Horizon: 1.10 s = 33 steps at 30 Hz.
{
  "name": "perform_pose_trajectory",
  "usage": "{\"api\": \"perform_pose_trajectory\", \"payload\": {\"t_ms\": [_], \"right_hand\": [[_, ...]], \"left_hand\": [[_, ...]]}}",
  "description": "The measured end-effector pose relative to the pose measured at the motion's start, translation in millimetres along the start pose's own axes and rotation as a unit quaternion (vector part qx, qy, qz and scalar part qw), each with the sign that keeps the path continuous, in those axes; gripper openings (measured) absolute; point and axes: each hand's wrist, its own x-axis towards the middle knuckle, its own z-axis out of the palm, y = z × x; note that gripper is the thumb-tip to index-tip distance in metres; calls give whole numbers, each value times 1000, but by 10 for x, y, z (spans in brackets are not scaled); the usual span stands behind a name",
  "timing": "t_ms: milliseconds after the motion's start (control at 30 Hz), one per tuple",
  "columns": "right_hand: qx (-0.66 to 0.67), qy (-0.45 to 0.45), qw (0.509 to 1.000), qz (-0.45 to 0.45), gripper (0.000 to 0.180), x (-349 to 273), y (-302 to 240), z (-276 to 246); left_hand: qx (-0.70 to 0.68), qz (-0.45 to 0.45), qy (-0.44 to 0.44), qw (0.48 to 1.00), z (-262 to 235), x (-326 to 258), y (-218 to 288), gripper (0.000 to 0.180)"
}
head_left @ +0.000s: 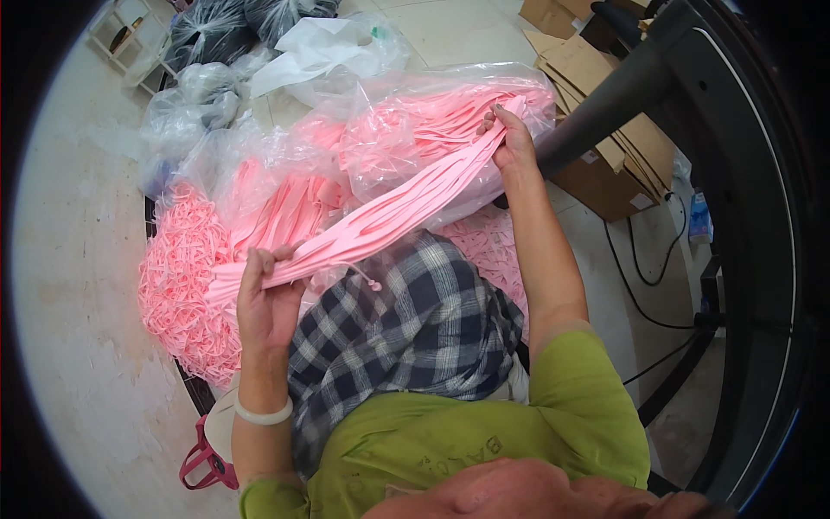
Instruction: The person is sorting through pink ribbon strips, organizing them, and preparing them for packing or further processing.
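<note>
A long bundle of flat pink strips (pixel 399 204) stretches slantwise between my two hands, above my lap. My left hand (pixel 270 303) is closed round its lower left end, and a short tail of strips sticks out past the fingers. At the upper right end, my right hand (pixel 512 143) grips the bundle with bent fingers. A thin pink strand with a small knob (pixel 373 285) dangles below the bundle. Beyond it lie more pink strips in clear plastic bags (pixel 527 76). A tangled heap of narrow pink strips (pixel 183 281) sits to the left of my left hand.
A checked cloth (pixel 389 324) covers my lap. Cardboard boxes (pixel 621 173) stand at the right, behind a thick dark metal bar (pixel 609 108). Black cables (pixel 616 277) and a blue-labelled bottle (pixel 700 218) are near them. Dark plastic bags (pixel 209 33) and a white rack (pixel 130 41) stand far left.
</note>
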Motion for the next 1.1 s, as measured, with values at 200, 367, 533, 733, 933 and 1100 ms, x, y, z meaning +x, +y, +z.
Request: {"api": "perform_pose_trajectory", "payload": {"t_ms": [200,367,533,733,933,1100], "right_hand": [[-10,63,997,31,11,699,108,-340],[-141,73,987,32,8,1307,-79,-837],[-199,185,957,-102,11,1598,-621,-907],[-199,297,919,-164,21,1707,-828,-552],[-161,326,901,-236,39,2104,-934,-650],[-154,295,911,-245,44,2012,-859,-275]], "left_hand": [[-14,9,-36,999,289,555,-196,26],[15,-36,-24,999,493,1178,-448,24],[-29,-72,-40,996,703,1795,-845,21],[-95,-105,-28,990,840,2255,-1319,19],[41,-136,-132,981,856,2287,-1808,38],[274,-84,-24,958,582,2613,-1867,26]]}}
